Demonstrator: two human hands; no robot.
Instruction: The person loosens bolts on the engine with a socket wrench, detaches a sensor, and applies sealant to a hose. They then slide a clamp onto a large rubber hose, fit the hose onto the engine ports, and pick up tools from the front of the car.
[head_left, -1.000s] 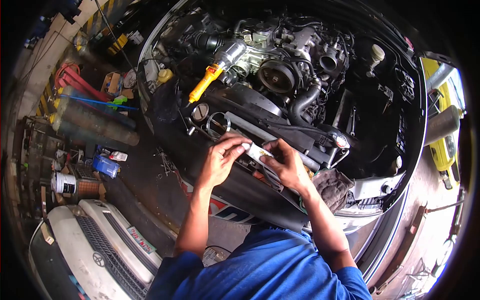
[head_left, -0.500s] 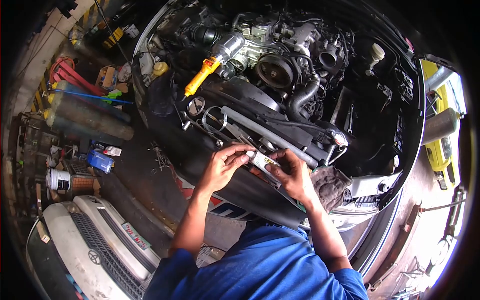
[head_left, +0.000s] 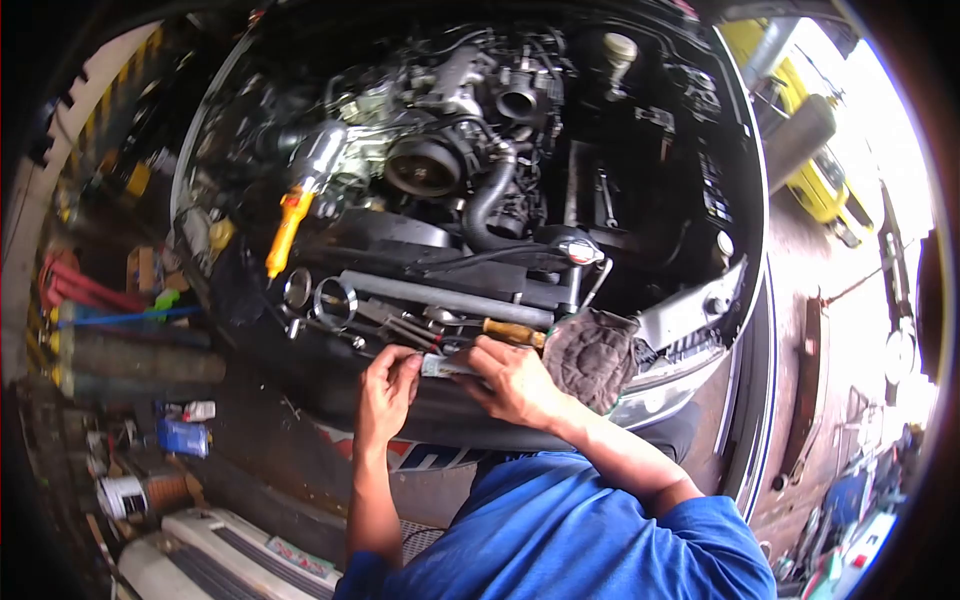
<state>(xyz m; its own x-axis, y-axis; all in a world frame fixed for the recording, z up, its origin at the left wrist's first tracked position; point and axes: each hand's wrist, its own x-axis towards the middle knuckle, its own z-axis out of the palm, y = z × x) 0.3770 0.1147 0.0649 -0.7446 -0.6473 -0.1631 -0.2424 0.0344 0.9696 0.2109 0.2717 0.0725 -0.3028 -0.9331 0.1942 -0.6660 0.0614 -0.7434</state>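
Two hands at the front edge of one open engine bay (head_left: 640,170). Left hand (head_left: 388,392) and right hand (head_left: 512,385) both pinch one small white tube (head_left: 440,366), fingers closed on its ends. One wooden-handled screwdriver (head_left: 512,332) just behind. One brown rag (head_left: 592,357) beside the right hand. One yellow-handled work light (head_left: 285,228) farther left.

Two hands (head_left: 388,392) (head_left: 512,382), one tube (head_left: 440,366), one rag (head_left: 590,358), one yellow lamp (head_left: 283,232), two metal rings (head_left: 335,300) (head_left: 297,288), one screwdriver (head_left: 512,332).
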